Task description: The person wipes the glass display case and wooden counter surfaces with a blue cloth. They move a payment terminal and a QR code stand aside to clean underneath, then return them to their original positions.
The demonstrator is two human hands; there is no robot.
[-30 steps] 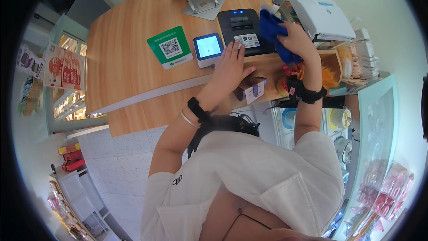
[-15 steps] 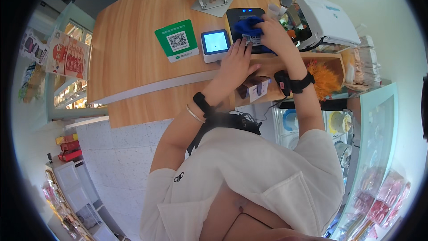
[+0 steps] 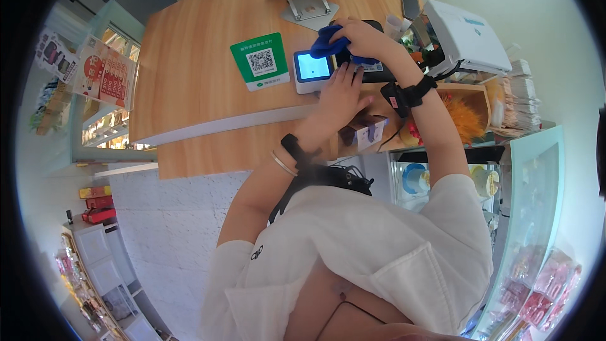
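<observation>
My right hand (image 3: 364, 39) grips a bunched blue cloth (image 3: 329, 43) above the top right corner of a small white device with a lit screen (image 3: 314, 68). Beneath that hand lies a black box-shaped device (image 3: 374, 74), mostly covered by the hand and cloth. My left hand (image 3: 339, 96) has its fingers stretched out, their tips at the black device's near edge, just right of the lit screen. A green card with a square code (image 3: 261, 61) stands to the left of the screen.
On the wooden counter (image 3: 202, 63) are a tablet stand (image 3: 309, 9) at the back and a phone (image 3: 409, 5). A white machine (image 3: 468, 36) stands at right. Below the counter edge, a small dark box (image 3: 371, 132) and orange fluffy thing (image 3: 464, 120) sit on a shelf.
My right hand has moved left with the blue cloth, from over the black device toward the lit screen. My left hand stays by the black device's near edge. The view has shifted slightly.
</observation>
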